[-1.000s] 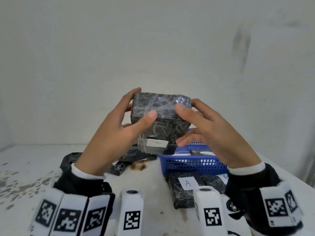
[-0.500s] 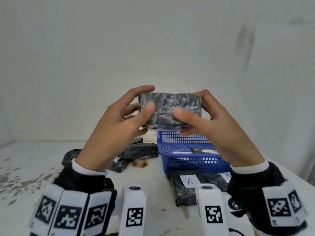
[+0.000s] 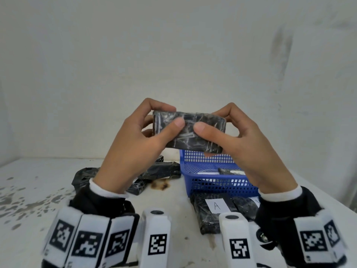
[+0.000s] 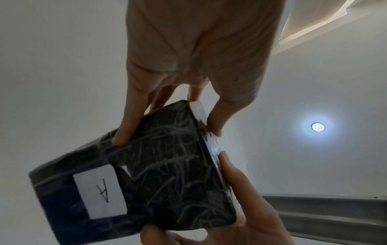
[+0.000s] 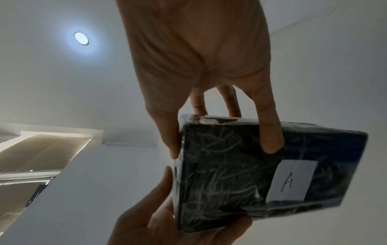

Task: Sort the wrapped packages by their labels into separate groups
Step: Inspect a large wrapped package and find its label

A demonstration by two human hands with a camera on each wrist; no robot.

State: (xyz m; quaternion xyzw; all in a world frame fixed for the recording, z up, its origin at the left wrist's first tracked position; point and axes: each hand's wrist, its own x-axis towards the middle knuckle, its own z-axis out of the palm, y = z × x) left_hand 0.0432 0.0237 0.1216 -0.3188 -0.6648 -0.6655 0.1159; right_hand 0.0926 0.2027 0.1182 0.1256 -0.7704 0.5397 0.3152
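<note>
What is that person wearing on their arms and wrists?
Both hands, the left hand and the right hand, are bare. Each arm has a black sleeve with a white cuff. White blocks printed with black-and-white square codes wrap each wrist, and a white camera post with a round dark top stands by each.

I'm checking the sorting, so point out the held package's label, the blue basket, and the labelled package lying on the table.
label (image 5: 292, 180): right wrist view, middle of the white slip.
blue basket (image 3: 218, 185): head view, front wall.
package on the table (image 3: 204, 215): head view, dark wrap left of its label.
</note>
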